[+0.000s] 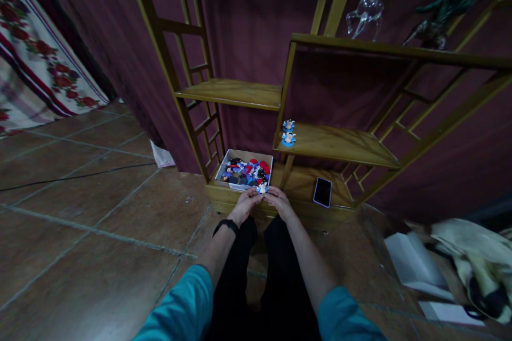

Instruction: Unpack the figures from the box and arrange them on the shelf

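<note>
Between my two hands is a small figurine (pixel 262 188), white and blue with some dark parts. My left hand (pixel 248 203) grips it from the left, fingers closed, and my right hand (pixel 279 200) has its fingers closed on the other side. Just beyond them, a shallow cardboard box (pixel 218 177) holds many small red, black, blue and white figures. On the middle shelf at the right stand two similar figurines, a nearer figurine (pixel 288 139) on a round blue base and a farther figurine (pixel 288 126) behind it.
The wooden shelf unit (pixel 344 144) stands against a dark red curtain (pixel 256 0). A phone (pixel 322 192) lies on its bottom board. Above, a glass animal (pixel 368 10) and a dark green statue (pixel 436 16) stand on the top shelf. A cable (pixel 80 176) crosses the tiled floor.
</note>
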`<action>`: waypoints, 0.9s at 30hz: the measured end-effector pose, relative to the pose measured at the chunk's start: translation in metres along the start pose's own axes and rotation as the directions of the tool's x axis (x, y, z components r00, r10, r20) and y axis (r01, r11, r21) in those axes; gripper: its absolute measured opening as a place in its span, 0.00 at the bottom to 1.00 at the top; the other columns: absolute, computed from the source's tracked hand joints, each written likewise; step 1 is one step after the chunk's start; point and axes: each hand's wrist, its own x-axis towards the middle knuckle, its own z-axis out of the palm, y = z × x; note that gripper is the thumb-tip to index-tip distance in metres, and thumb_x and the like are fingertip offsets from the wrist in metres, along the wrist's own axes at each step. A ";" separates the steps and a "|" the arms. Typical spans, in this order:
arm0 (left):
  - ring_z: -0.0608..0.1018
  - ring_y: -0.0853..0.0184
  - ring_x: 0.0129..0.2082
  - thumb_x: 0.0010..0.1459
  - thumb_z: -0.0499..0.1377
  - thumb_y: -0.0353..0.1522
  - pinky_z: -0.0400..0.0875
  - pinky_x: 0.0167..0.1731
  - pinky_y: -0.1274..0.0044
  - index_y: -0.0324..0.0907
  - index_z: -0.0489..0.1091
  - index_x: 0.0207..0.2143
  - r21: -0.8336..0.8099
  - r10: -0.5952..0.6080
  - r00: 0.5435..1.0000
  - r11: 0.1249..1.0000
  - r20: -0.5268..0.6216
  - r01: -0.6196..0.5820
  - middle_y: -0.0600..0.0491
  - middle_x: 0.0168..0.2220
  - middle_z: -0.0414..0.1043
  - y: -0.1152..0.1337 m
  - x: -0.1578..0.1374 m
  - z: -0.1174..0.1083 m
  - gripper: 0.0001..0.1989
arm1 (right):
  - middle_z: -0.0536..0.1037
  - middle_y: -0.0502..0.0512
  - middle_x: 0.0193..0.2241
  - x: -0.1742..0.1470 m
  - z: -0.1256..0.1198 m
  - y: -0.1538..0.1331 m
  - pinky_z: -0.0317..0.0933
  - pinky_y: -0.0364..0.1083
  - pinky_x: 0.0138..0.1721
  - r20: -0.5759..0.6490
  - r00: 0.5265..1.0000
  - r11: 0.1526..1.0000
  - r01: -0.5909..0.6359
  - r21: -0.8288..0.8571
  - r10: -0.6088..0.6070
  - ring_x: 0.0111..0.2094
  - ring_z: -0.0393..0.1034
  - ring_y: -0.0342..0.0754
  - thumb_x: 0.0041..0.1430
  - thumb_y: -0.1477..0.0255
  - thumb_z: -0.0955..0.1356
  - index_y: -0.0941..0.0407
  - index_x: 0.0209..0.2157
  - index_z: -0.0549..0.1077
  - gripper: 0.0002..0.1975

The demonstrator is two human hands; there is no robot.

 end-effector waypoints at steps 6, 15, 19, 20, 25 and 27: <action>0.74 0.71 0.30 0.36 0.69 0.27 0.65 0.32 0.79 0.38 0.71 0.36 -0.026 -0.020 1.000 0.999 -0.015 0.020 0.51 0.32 0.74 0.003 -0.004 0.002 0.21 | 0.76 0.54 0.36 0.000 -0.001 -0.001 0.64 0.49 0.43 -0.021 1.000 1.000 -0.015 0.025 0.015 0.38 0.71 0.49 0.37 0.65 0.74 0.55 0.35 0.73 0.19; 0.74 0.71 0.31 0.37 0.68 0.25 0.66 0.33 0.79 0.38 0.72 0.36 -0.060 -0.034 0.999 0.998 0.006 0.035 0.50 0.33 0.73 0.004 -0.004 0.001 0.19 | 0.76 0.53 0.34 -0.004 0.003 -0.006 0.64 0.48 0.41 -0.066 0.998 0.999 -0.018 -0.043 0.015 0.35 0.71 0.47 0.35 0.65 0.74 0.55 0.34 0.73 0.20; 0.74 0.71 0.31 0.39 0.67 0.24 0.67 0.33 0.79 0.38 0.72 0.37 -0.081 -0.042 0.999 0.996 0.001 0.042 0.50 0.33 0.73 0.002 -0.002 -0.001 0.19 | 0.76 0.52 0.34 -0.004 0.004 -0.007 0.64 0.47 0.39 -0.100 0.995 0.995 -0.028 -0.099 0.018 0.34 0.70 0.47 0.34 0.65 0.74 0.55 0.36 0.73 0.22; 0.74 0.71 0.31 0.39 0.66 0.24 0.67 0.33 0.79 0.38 0.72 0.37 -0.085 -0.042 0.999 0.995 -0.001 0.042 0.50 0.33 0.73 0.002 -0.002 -0.001 0.19 | 0.76 0.52 0.34 -0.004 0.005 -0.006 0.64 0.47 0.38 -0.106 0.994 0.994 -0.028 -0.106 0.017 0.34 0.70 0.47 0.34 0.65 0.74 0.55 0.36 0.73 0.22; 0.74 0.71 0.31 0.40 0.67 0.25 0.66 0.34 0.78 0.39 0.72 0.39 -0.060 -0.067 0.998 0.996 -0.001 0.067 0.50 0.34 0.73 0.003 -0.003 -0.001 0.20 | 0.76 0.53 0.34 -0.003 0.005 -0.006 0.64 0.47 0.37 -0.117 0.993 0.993 -0.026 -0.115 0.013 0.33 0.70 0.47 0.33 0.65 0.74 0.55 0.37 0.73 0.24; 0.74 0.71 0.32 0.40 0.67 0.25 0.66 0.34 0.79 0.39 0.71 0.40 -0.043 -0.071 0.997 0.997 0.005 0.071 0.50 0.35 0.73 0.004 -0.004 0.000 0.21 | 0.76 0.53 0.34 -0.003 0.004 -0.005 0.64 0.47 0.37 -0.115 0.993 0.992 -0.026 -0.122 0.012 0.34 0.70 0.47 0.33 0.66 0.74 0.55 0.38 0.73 0.24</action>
